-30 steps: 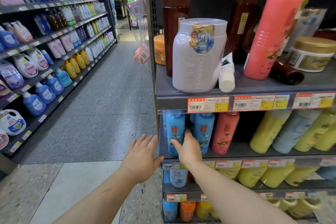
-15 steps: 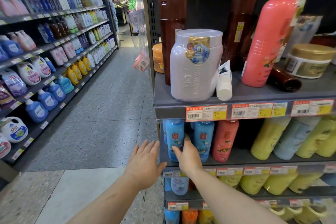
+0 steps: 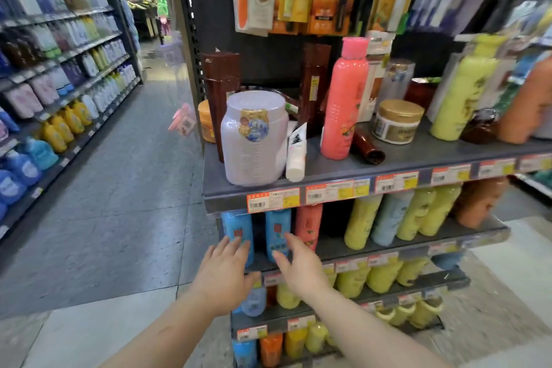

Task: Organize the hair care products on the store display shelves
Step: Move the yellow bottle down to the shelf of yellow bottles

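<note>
my left hand (image 3: 222, 273) and right hand (image 3: 300, 267) both released, fingers spread, grasping nothing. two upright blue bottles, left bottle (image 3: 239, 231) and right bottle (image 3: 277, 230), stand on the second shelf (image 3: 388, 251) directly ahead, one before each hand, fingertips at their fronts.

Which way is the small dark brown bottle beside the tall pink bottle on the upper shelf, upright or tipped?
Tipped. The small dark brown bottle lies on its side on the shelf, just right of the standing tall pink bottle.
</note>
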A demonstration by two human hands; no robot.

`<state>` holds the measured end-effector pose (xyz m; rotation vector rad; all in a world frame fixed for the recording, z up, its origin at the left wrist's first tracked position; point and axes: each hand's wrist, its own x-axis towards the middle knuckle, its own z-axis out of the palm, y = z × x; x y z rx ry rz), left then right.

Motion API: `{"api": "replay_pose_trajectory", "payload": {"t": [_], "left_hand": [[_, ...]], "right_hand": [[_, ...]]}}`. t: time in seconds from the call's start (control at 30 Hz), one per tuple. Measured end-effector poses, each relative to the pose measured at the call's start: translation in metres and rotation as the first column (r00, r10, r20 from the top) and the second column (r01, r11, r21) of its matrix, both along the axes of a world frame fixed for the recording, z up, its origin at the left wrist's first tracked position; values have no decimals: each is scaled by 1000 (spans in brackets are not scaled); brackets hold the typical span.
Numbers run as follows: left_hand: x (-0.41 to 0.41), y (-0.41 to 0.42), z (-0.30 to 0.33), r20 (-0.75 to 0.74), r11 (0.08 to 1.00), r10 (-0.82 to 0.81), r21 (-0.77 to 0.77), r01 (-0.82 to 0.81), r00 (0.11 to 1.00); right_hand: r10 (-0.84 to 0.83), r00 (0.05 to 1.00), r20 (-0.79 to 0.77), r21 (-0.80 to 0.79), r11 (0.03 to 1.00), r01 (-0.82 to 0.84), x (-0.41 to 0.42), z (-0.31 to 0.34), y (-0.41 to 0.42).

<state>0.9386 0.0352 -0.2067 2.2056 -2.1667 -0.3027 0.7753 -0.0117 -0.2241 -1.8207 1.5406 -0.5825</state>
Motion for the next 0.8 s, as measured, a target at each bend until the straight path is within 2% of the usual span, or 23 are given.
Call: {"api": "replay_pose_trajectory", "payload": {"t": [0.17,0.27,0.37,0.5,0.8], "left_hand": [[-54,-11,38,-6,993,-110,-44,109,994],[-89,-16,53,50,987,-149,-57,152,988],[-126,-21,65,113,987,-151,69,144,982],[-181,-26,83,129,975,-131,199,104,983],[-289,-40,136,108,993,-54,111,42,993]], "right_hand": [[-9,995,-94,-66,998,3,-55,40,1],[26,985,-173,-114,992,-46,-93,57,-1],[33,977,-211,-152,986,-66,-134,71,-7],[82,920,-383,-168,973,-157,-196,90,-19],[110,862,-496,-263,927,-269,-300,128,-43]]}}
